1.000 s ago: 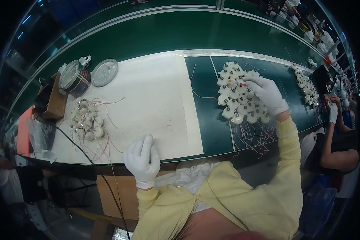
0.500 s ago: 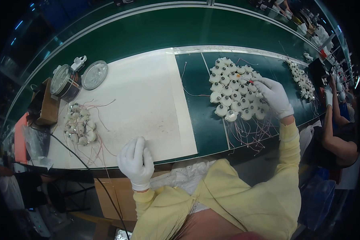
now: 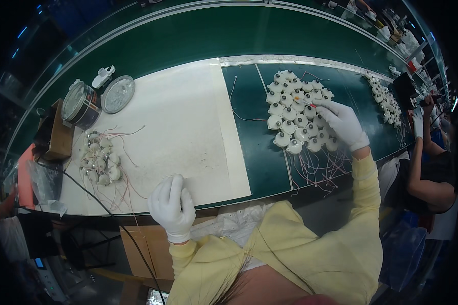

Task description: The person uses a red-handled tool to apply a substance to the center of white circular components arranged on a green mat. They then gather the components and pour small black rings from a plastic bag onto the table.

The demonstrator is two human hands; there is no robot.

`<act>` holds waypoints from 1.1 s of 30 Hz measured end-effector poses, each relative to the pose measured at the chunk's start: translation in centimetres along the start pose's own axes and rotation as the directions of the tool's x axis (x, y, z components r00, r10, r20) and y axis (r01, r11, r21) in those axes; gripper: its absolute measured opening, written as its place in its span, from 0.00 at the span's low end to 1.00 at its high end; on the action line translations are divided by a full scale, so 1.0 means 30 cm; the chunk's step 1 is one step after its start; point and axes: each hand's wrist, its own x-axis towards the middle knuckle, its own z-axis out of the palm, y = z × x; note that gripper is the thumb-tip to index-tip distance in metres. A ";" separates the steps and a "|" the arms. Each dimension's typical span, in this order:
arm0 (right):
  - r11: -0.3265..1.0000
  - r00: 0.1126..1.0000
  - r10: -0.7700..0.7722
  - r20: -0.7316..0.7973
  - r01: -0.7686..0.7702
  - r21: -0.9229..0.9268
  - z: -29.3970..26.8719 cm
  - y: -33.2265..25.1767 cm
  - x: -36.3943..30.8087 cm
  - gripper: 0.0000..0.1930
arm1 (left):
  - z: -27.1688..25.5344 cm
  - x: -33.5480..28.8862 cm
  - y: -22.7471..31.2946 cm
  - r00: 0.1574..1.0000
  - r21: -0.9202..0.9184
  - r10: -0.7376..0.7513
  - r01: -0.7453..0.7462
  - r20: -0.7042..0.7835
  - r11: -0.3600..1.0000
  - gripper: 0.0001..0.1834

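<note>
One long bench (image 3: pixel 252 147) has a crowd of white round parts (image 3: pixel 300 120) packed on its green half, dark nubs up, probably so every top stays reachable. The left hand (image 3: pixel 173 203) sits loosely curled by the edge, palm hidden, so can't tell if it's gripping anything. Right hand (image 3: pixel 339 122) pinches a thin red-and-orange tool (image 3: pixel 305 102), I'd guess for control, its tip now a bit further left than half a second ago.
</note>
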 end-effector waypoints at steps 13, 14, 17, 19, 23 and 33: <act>0.963 0.973 -0.229 -0.019 0.224 -0.148 0.008 -0.015 0.007 0.16 | 0.004 -0.011 0.000 1.000 0.038 -0.024 0.023 0.007 0.999 0.18; 0.953 0.967 -0.252 -0.030 0.242 -0.182 0.007 -0.008 0.007 0.15 | 0.004 -0.012 0.000 1.000 0.049 -0.022 0.022 0.003 0.999 0.18; 0.916 0.940 -0.326 -0.099 0.288 -0.280 0.008 -0.021 0.007 0.15 | 0.003 -0.014 -0.001 1.000 0.036 -0.024 0.024 0.007 0.999 0.19; 0.902 0.930 -0.343 -0.128 0.289 -0.322 0.000 -0.030 0.007 0.14 | -0.006 -0.010 0.005 0.999 0.020 -0.026 0.025 0.030 0.999 0.17; 0.881 0.933 -0.344 -0.102 0.283 -0.379 -0.031 -0.054 0.011 0.13 | -0.005 -0.014 0.003 0.999 0.015 -0.021 0.020 0.035 1.000 0.17; 0.751 0.904 -0.426 0.037 0.376 -0.543 -0.060 -0.113 0.030 0.11 | 0.002 -0.011 -0.002 1.000 0.011 -0.017 0.017 0.013 1.000 0.18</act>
